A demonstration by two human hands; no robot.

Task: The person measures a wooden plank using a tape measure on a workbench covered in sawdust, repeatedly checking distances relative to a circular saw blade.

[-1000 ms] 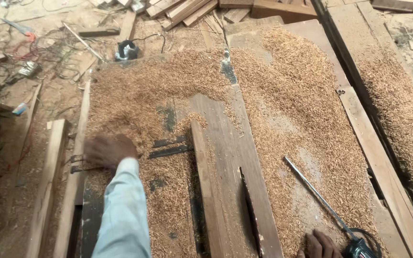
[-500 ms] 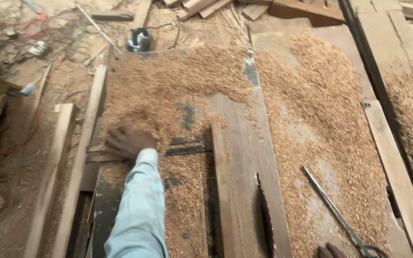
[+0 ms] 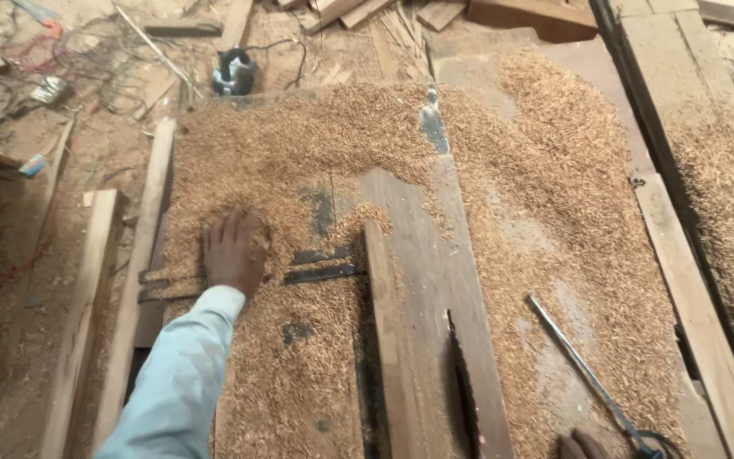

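My left hand (image 3: 233,251) lies flat, fingers spread, on a thick layer of wood shavings (image 3: 282,161) covering the left part of a saw table (image 3: 422,255). It holds nothing, and a light blue sleeve runs down from it. Just right of the hand are two dark slots (image 3: 324,274) in the table top. Only the fingertips of my right hand (image 3: 579,444) show at the bottom edge, beside a long metal rod (image 3: 584,370) lying on the shavings. A dark saw blade (image 3: 462,387) stands up from the table between a wooden strip (image 3: 384,340) and the rod.
Long timber planks (image 3: 142,255) lie along the table's left side, with another shavings-covered board (image 3: 724,195) at the right. Tangled cables (image 3: 87,59), a dark power tool (image 3: 233,72) and wood offcuts (image 3: 528,17) lie on the floor beyond.
The view has shifted so the table sits further right in frame. My left hand stays pressed on the shavings by the slots. My right hand has slipped mostly below the frame.
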